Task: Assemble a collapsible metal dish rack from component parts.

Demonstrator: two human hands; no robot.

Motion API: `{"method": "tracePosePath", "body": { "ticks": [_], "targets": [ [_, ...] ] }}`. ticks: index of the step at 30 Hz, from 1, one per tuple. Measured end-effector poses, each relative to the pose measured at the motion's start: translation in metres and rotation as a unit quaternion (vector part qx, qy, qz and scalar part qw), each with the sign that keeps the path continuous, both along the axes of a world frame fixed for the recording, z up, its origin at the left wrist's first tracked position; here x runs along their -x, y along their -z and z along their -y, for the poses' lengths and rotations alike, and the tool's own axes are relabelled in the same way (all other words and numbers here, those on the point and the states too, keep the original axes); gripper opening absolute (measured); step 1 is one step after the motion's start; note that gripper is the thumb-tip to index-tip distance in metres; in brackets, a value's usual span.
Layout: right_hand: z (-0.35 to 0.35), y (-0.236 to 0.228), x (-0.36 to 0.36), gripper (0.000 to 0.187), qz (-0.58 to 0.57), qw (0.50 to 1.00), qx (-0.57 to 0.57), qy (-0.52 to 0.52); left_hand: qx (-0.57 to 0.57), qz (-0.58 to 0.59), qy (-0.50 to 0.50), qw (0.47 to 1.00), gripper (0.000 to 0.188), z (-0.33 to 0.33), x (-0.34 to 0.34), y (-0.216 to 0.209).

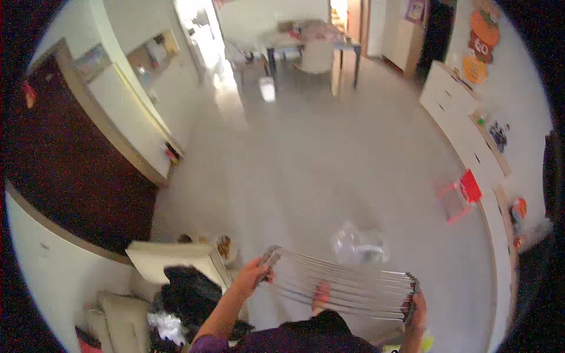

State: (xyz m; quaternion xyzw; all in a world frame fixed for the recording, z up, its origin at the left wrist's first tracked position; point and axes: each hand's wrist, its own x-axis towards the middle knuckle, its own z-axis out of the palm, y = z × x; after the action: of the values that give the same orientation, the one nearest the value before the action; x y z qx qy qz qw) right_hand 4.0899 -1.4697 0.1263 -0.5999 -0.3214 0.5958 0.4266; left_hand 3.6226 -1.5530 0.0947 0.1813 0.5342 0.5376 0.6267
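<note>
A rack of several thin, parallel metal bars [347,279] with dark grey end pieces is held out level in front of my body. My left hand [254,275] is closed around its left end piece. At the opposite end, my right hand [416,310] grips the other end piece, its fingers partly hidden behind it. Between the bars a bare foot [321,293] shows on the floor below. Just beyond the rack, a clear plastic bag [359,242] lies crumpled on the floor.
Left of me stand a cream cabinet [170,259] with a black bag [191,294] against it, and a dark brown door [88,159]. White drawer units [465,135] line the right wall, a red chair [462,194] beside them. A table [347,46] is at the back.
</note>
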Motion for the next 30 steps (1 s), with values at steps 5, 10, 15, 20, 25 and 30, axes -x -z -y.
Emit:
{"method": "tracePosePath", "body": {
  "ticks": [5, 10, 15, 20, 25, 30],
  "targets": [
    [-0.154, -0.025, 0.112, 0.038, -0.024, 0.988, -0.078, -0.129, -0.003, 0.024, -0.112, 0.993, 0.039, -0.035, 0.078, -0.036],
    [-0.291, -0.045, 0.204, 0.042, -0.063, 0.958, -0.090, -0.263, -0.034, -0.007, -0.260, 0.965, 0.041, -0.064, 0.102, -0.037],
    [-0.382, -0.066, 0.249, 0.048, -0.045, 0.937, -0.123, -0.323, -0.058, 0.005, -0.319, 0.946, 0.044, -0.107, 0.109, -0.044],
    [-0.384, -0.078, 0.213, 0.044, -0.038, 0.936, -0.108, -0.334, 0.001, -0.026, -0.318, 0.948, 0.050, -0.108, 0.079, -0.051],
    [-0.488, -0.130, 0.251, 0.040, -0.046, 0.934, -0.166, -0.314, -0.090, -0.032, -0.321, 0.942, 0.051, -0.232, 0.117, -0.124],
    [-0.587, -0.126, 0.308, 0.047, -0.044, 0.936, -0.159, -0.309, -0.051, -0.036, -0.321, 0.945, 0.051, -0.328, 0.183, -0.110]
  ]
}}
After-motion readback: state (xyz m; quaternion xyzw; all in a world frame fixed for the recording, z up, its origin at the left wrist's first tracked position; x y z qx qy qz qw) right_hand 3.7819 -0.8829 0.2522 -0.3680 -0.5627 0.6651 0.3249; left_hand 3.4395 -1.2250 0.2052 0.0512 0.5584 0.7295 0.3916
